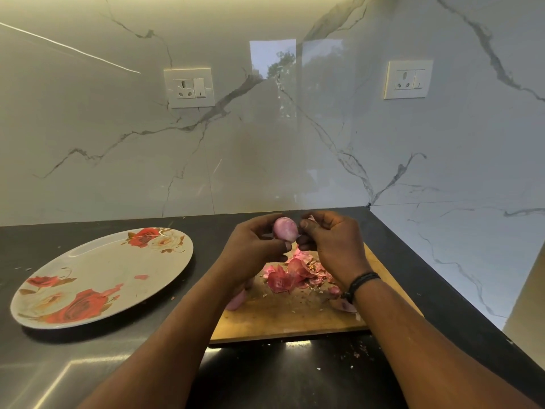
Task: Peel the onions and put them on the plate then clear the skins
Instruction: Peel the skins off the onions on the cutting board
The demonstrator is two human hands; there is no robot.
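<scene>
One onion [285, 229] mid-peel, gripped by left hand [253, 249]; right hand [330, 242] pinching skin. Plate [97, 261] left, no onions yet; skins [295, 274] uncleared on board [295, 317].

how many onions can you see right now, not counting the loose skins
3. One onion is held in both hands above the cutting board; one lies under the left forearm; one under the right wrist. Others may be hidden.
</scene>
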